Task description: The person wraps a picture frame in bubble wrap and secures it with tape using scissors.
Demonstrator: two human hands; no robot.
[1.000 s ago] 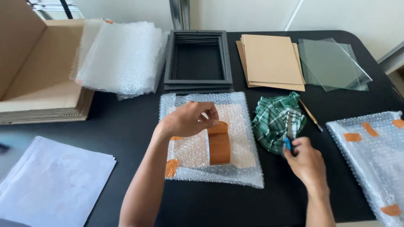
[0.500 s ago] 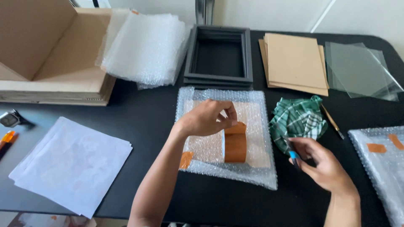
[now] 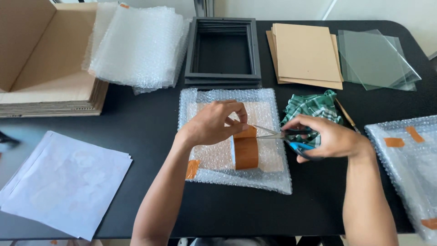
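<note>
Scissors [image 3: 284, 135] in your right hand [image 3: 330, 139] meet the tape strip your left hand [image 3: 214, 123] pinches taut above the brown roll [image 3: 246, 152] on the bubble-wrapped parcel [image 3: 273, 175]; keep tension, cut square.

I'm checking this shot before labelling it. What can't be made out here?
- What the bubble-wrapped parcel holds: head view, blurred by the wrap.
- Whether the scissors blades touch the tape: left hand covers it.
- Second wrapped parcel: cut off by the right edge.
- Dark object at the left edge: cut off.

Left hand [image 3: 214, 124] pinching, right hand [image 3: 328, 136] curled, grip closed.
</note>
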